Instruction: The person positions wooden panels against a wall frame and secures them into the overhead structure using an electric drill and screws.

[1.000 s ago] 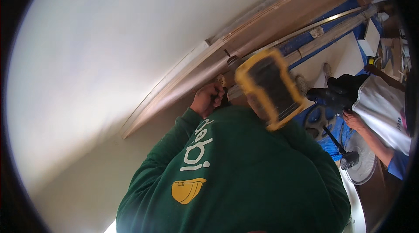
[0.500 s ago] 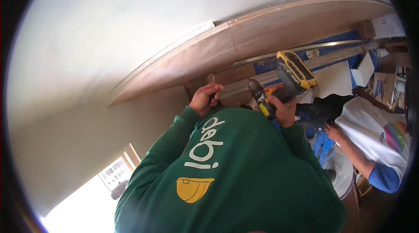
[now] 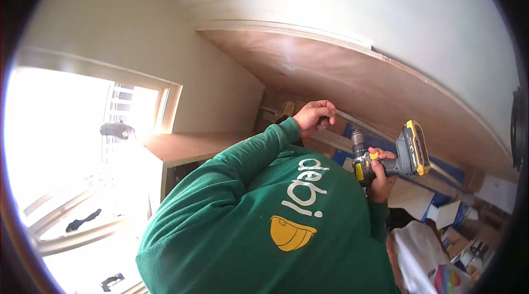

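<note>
My right hand (image 3: 381, 177) grips a yellow and black cordless drill (image 3: 361, 156) by its handle, with the battery toward the right. The drill's chuck points up and away from me, below a long plywood panel (image 3: 330, 74). My left hand (image 3: 316, 116) is raised to the left of the drill, its fingers curled in toward the thumb. Whatever it may hold is hidden or too small to make out. Neither the hand nor the drill visibly presses on the panel.
A bright window (image 3: 66, 112) opens at the left, beside a brown-topped cabinet (image 3: 182, 145). At the lower right stands another person in a white top (image 3: 421, 250). Boards and a white box (image 3: 443, 214) lie on the far right, near blue sheeting.
The view has swung left, bringing in more of the window and the cabinet. Both hands now appear farther right in the picture. The drill stays in my right hand.
</note>
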Demonstrator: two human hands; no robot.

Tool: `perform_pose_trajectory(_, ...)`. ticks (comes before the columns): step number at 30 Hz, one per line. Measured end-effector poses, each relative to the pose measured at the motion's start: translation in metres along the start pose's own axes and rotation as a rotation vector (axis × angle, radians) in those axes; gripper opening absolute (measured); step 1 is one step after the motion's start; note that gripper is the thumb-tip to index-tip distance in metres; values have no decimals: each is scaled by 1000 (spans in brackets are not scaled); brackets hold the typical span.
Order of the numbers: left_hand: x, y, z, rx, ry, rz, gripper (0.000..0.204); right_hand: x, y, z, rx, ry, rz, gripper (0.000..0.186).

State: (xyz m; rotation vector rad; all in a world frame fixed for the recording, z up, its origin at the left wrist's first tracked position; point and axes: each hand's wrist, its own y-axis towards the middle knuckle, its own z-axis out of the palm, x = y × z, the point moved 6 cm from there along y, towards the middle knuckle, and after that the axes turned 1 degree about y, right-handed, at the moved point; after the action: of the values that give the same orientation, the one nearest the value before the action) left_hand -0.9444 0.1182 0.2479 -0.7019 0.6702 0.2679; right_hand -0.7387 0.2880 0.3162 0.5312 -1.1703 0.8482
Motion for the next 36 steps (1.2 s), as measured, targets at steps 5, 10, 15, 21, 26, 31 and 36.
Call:
perform_pose_trajectory(5,-21,-13,6,-31,-150,131,7,34,12,37,87,33,-58,30)
perform_pose_trajectory(10,-45,-22,25,-12,-238,210,24,73,26,74,225,94,-113,30)
perform_pose_trajectory(15,-64,-30,39,-34,-176,224,28,79,33,88,244,152,-116,32)
perform_pose_trajectory(21,-66,-28,46,-80,-83,288,31,82,29,98,297,127,-111,33)
perform_pose_trajectory(26,-69,-28,47,-138,0,296,32,84,28,94,299,88,-114,32)
perform_pose_trajectory(31,-76,-33,55,-236,85,305,32,81,30,82,304,91,-143,31)
perform_pose_trajectory(36,-69,-20,49,-297,144,276,33,69,30,72,245,96,-86,27)
